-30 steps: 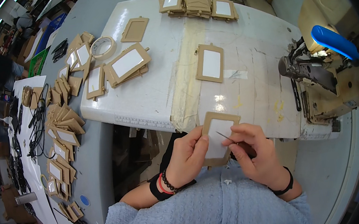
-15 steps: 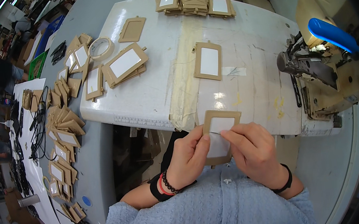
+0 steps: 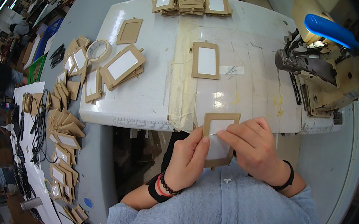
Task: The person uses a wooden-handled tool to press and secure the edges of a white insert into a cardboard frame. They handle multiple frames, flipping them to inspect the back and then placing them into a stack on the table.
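white counter fills the view ahead of the hands, near edge running just beyond the fingertips; grey counter to the left carries the loose pile of tan frames. sewing machine sits ahead-right of the right hand, blue handle on top, close but not touching.

change since a second ago: the thin needle-like tool that stuck up from the right hand is no longer raised. it now lies low and near flat between both sets of fingertips across the frame's window. the frame itself has barely shifted. reads as tool brought down to the work, fine handling at the top edge now.

tan card frame with white window: held up off the counter edge, right in front of the chest, top bar just over the counter's near edge. left hand grips its left side, thumb and forefinger pinched at the top-left of the window. right hand grips the right side, fingers curled over the frame, forefinger tip meeting the left. both closed on the frame.

room: bare counter straight ahead up to a single frame; stack of frames ahead-left; tape roll further left. right side tight against the machine.
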`<state>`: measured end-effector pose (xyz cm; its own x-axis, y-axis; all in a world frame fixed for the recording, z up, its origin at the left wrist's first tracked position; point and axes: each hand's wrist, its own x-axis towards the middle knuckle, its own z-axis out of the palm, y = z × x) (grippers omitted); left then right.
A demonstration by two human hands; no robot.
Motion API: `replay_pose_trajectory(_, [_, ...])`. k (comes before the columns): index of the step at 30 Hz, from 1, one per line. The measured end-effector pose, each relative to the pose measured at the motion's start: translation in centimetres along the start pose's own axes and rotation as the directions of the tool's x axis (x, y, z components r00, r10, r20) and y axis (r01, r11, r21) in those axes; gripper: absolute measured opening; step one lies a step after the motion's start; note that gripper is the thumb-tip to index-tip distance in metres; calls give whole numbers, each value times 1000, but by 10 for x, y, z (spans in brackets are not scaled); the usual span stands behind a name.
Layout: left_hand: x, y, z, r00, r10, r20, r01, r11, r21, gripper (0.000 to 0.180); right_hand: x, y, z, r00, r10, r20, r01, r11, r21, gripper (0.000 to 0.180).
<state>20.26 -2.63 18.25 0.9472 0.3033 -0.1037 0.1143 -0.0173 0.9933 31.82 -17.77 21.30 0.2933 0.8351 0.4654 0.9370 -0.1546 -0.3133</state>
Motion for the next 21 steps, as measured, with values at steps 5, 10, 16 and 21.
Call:
replay_pose_trajectory(5, [0,2,-2,999,14,29,-14,1000,-17,31,-1,3,-2,998,-54,26,55,997,-53,33])
replay_pose_trajectory(10, [0,4,-2,997,-46,62,48,998,-29,31,0,2,-2,1000,-25,-2,25,998,-49,33])
replay_pose_trajectory(16, [5,0,2,999,26,-20,-28,995,-95,28,-4,-5,1,973,187,-132,-176,980,95,40])
replay_pose_trajectory(21, [4,-1,5,999,3,-38,-8,991,-132,26,-2,-7,3,988,133,-76,-120,982,147,41])
